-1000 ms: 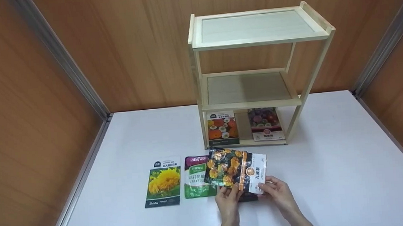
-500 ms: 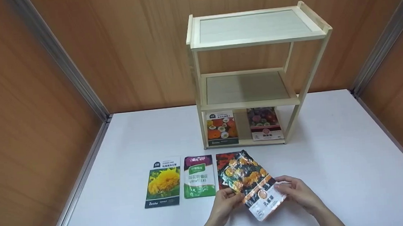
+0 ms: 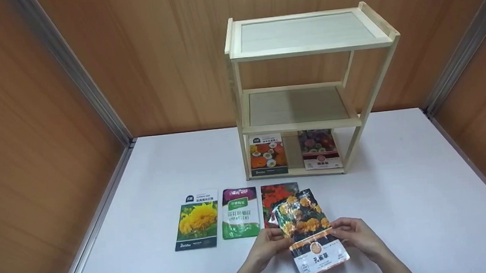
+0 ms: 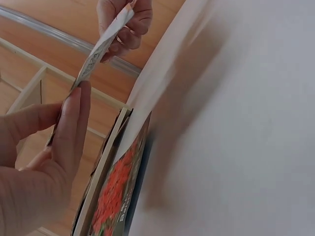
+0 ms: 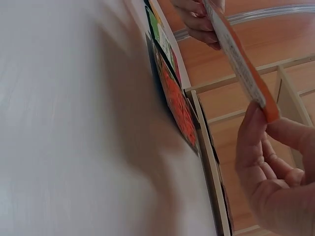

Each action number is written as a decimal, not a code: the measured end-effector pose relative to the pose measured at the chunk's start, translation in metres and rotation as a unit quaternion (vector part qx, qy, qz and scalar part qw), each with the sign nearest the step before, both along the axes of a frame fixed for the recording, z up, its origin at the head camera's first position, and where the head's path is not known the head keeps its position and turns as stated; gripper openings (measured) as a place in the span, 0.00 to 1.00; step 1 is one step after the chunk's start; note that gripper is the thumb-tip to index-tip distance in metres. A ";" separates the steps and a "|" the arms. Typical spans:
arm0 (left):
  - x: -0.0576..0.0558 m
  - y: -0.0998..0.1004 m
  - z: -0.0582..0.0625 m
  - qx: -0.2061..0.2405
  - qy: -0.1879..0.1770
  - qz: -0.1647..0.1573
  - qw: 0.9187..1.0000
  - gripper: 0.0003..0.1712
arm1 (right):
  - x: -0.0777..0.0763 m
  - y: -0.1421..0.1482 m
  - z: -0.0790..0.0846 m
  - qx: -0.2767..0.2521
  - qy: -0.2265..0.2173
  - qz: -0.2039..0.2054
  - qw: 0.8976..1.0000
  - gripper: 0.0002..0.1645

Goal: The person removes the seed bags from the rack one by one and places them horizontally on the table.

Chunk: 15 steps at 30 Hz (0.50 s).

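Both hands hold one seed packet with orange marigolds [image 3: 303,218] and a white lower band, raised above the table and slightly tilted. My left hand [image 3: 268,248] pinches its left edge; the left wrist view shows thumb and fingers on either face of the packet [image 4: 93,61]. At the opposite edge, my right hand [image 3: 359,236] grips between thumb and fingers, and the right wrist view shows the packet [image 5: 241,64] edge-on. Partly hidden beneath it lies a red-flower packet [image 3: 276,194]. To the left are a green and purple packet [image 3: 240,223] and a yellow-flower packet [image 3: 197,222].
A pale wooden rack [image 3: 303,126] with three levels stands at the back of the white table [image 3: 416,192]. On its bottom shelf lie an orange-and-white-flower packet [image 3: 268,155] and a dark red packet [image 3: 320,150]. Wooden panels [image 3: 154,61] enclose the back and sides.
The marigold packet has turned from nearly sideways to nearly upright, its white band now toward the person. Both hands have shifted with it toward the near edge, uncovering more of the red-flower packet.
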<state>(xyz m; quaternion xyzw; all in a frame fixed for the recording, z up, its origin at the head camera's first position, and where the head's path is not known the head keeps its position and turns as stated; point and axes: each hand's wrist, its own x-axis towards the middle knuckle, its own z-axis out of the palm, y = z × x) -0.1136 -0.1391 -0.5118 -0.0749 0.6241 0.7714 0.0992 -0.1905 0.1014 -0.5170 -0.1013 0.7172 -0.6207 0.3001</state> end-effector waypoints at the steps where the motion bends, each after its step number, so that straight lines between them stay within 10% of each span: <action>1: 0.000 0.001 0.002 -0.008 0.007 0.018 1.000 0.10 | 0.001 -0.001 0.000 0.005 0.008 -0.015 1.000 0.16; 9: -0.017 0.020 -0.005 -0.075 0.081 0.130 0.985 0.09 | 0.002 -0.009 -0.010 0.100 0.055 -0.190 0.975 0.13; 15: -0.038 0.036 -0.033 -0.159 0.115 0.154 0.968 0.06 | -0.005 -0.003 -0.019 0.160 0.097 -0.218 0.958 0.11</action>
